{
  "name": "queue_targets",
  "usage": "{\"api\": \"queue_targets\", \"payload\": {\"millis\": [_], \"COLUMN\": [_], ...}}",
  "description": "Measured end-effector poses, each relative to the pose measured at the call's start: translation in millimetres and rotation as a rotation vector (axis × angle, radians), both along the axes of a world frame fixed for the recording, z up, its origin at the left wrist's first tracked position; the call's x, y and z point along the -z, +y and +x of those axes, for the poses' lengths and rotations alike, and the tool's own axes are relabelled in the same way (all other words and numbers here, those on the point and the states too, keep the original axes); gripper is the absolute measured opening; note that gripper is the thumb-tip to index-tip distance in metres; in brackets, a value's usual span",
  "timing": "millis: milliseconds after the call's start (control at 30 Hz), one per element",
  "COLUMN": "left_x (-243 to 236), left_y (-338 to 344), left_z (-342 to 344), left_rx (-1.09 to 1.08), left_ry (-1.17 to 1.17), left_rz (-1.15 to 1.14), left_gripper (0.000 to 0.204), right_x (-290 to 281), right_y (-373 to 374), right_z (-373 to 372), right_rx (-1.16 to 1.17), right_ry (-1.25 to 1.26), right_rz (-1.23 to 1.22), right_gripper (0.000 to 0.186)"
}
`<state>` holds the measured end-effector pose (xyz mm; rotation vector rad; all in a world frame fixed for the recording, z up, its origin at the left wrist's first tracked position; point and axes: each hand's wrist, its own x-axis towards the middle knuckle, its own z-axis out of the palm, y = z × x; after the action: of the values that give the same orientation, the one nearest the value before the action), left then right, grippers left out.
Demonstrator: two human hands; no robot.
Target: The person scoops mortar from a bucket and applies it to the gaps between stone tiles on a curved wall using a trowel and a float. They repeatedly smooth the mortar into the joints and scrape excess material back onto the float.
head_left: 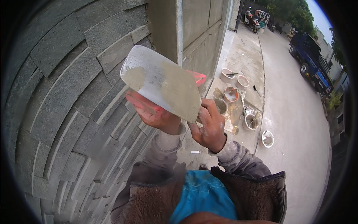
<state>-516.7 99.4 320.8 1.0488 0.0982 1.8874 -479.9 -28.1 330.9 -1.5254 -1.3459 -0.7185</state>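
My right hand (209, 126) grips a wide, flat plastering trowel (162, 82) by its near right corner. Grey-beige plaster smears much of the trowel's metal face, and its far left end is barer. Underneath, my left hand (163, 121) is closed on a red plastic piece (141, 100) whose ends stick out on both sides of the trowel. The trowel covers the middle of that piece and some of my left fingers, so its exact kind is hidden. Both hands are close together in front of the wall.
A grey stone-clad wall (65, 97) rises close on the left, with a plastered corner (164, 33) ahead. Several mortar buckets (231, 95) stand on the paving to the right. One white bucket (267, 139) is nearer. A dark blue truck (307, 56) and a scooter (251, 20) are farther off.
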Motion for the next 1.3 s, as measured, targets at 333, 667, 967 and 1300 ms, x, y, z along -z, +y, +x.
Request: {"api": "queue_targets", "payload": {"millis": [333,667,967,1300], "left_x": [31.4,78.4,102.5,106.0], "left_y": [49.4,11.7,-11.3,8.0], "left_z": [-2.9,6.8,-2.0,-8.0], "left_rx": [-0.290,0.166,0.272,0.458], "left_ry": [0.216,0.112,0.114,0.025], "left_rz": [0.197,0.091,0.011,0.068], "left_gripper": [0.066,0.078,0.079,0.073], "right_x": [19.9,-52.2,-72.9,-59.9], "right_y": [-132.2,-189.2,-190.3,-166.1], "right_z": [60.5,145.8,166.8,143.5], "right_rx": [-0.154,-0.360,-0.053,-0.296], "right_ry": [0.186,0.694,0.135,0.358], "right_rz": [-0.213,-0.666,-0.688,-0.589], "right_gripper": [0.033,0.038,0.027,0.028]}}
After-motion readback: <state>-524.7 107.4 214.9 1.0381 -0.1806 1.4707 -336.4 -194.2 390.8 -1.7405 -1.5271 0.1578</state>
